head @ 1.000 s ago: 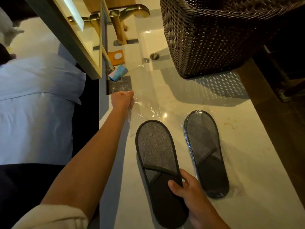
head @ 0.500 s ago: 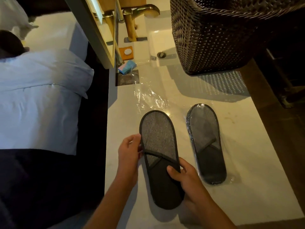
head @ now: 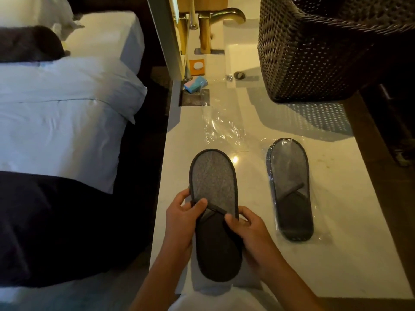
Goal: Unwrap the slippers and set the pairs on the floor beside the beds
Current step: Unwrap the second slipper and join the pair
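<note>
Head view showed left hand [head: 182,217] and right hand [head: 249,230] pinching the unwrapped slippers [head: 214,212] at the strap; thumbs should peel the pair apart, the wrapped pair [head: 289,189] at three o'clock.

Pretty clearly a hotel room: made-up bed [head: 67,122] with white linens on the left, vanity counter [head: 336,221] with brass faucet [head: 226,14] up top, plastic-wrapped disposable slippers [head: 289,187] at right.

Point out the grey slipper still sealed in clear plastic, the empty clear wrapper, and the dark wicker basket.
Plastic-sealed grey slipper [head: 289,189]: head view, insole.
Empty clear wrapper [head: 221,129]: head view, crinkled middle.
Dark wicker basket [head: 298,59]: head view, woven wall.
</note>
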Motion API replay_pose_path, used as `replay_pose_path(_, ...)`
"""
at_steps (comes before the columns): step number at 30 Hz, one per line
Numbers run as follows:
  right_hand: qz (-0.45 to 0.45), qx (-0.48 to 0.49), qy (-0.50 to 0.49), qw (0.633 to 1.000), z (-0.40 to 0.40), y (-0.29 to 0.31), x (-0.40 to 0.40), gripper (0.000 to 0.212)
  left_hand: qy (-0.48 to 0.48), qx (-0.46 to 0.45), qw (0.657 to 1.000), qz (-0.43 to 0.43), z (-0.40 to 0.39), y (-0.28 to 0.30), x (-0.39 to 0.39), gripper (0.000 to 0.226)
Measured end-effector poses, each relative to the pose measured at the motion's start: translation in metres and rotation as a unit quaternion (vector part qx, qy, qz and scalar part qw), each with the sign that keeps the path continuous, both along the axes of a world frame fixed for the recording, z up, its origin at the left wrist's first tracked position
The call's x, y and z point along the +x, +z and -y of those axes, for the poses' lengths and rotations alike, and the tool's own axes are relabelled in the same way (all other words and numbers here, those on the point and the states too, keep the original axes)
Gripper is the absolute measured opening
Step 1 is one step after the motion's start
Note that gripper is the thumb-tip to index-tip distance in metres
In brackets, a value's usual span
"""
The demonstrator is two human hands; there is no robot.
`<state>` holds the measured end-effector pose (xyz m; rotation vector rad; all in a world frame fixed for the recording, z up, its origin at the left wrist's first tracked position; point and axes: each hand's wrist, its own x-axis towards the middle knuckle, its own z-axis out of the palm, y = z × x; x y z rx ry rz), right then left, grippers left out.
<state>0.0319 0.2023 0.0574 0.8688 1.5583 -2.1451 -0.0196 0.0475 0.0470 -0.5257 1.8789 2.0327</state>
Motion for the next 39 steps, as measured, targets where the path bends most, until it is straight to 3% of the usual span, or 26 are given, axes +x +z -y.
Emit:
replay_pose_path(5,-0.067,0.208,0.057,0.974,-0.004,0.003,-0.025,0.004,0.001,-0.031,0.999,-0.013,0.012,-0.013,0.0,0.041)
replay_pose_path(7,-0.067,0.27,0.098,0.956,-0.001,-0.001,-0.031,0.006,0.007,-0.065,0.998,-0.025,0.019,-0.023,0.0,0.045)
replay_pose_path(16,-0.019,0.42,0.172,0.891,0.026,-0.034,-0.034,0.012,-0.047,-0.32,0.944,-0.058,0.029,-0.059,-0.002,0.042)
replay_pose_path(20,-0.033,0.505,0.205,0.837,0.031,-0.036,-0.034,0.016,-0.05,-0.362,0.929,-0.056,0.025,-0.062,0.0,0.042)
replay_pose_path(23,-0.038,0.529,0.224,0.818,0.033,-0.036,-0.034,0.019,-0.061,-0.373,0.924,-0.06,0.027,-0.067,0.001,0.042)
replay_pose_path(26,-0.036,0.532,0.228,0.815,0.033,-0.036,-0.033,0.019,-0.063,-0.371,0.925,-0.051,0.028,-0.068,0.0,0.049)
replay_pose_path(30,-0.031,0.501,0.242,0.83,0.028,-0.03,-0.034,0.021,-0.034,-0.355,0.934,-0.017,0.029,-0.056,-0.002,0.077)
replay_pose_path(33,-0.032,0.448,0.184,0.874,0.006,-0.021,-0.034,0.024,-0.009,-0.339,0.939,-0.062,0.021,-0.032,-0.008,0.066)
replay_pose_path(35,-0.048,0.419,0.127,0.898,-0.02,-0.013,-0.032,0.015,-0.002,-0.295,0.95,-0.102,0.006,-0.013,-0.015,0.053)
replay_pose_path(39,-0.069,0.41,0.001,0.91,-0.08,0.005,-0.027,0.011,-0.028,-0.175,0.98,-0.092,-0.041,0.019,-0.03,0.042)
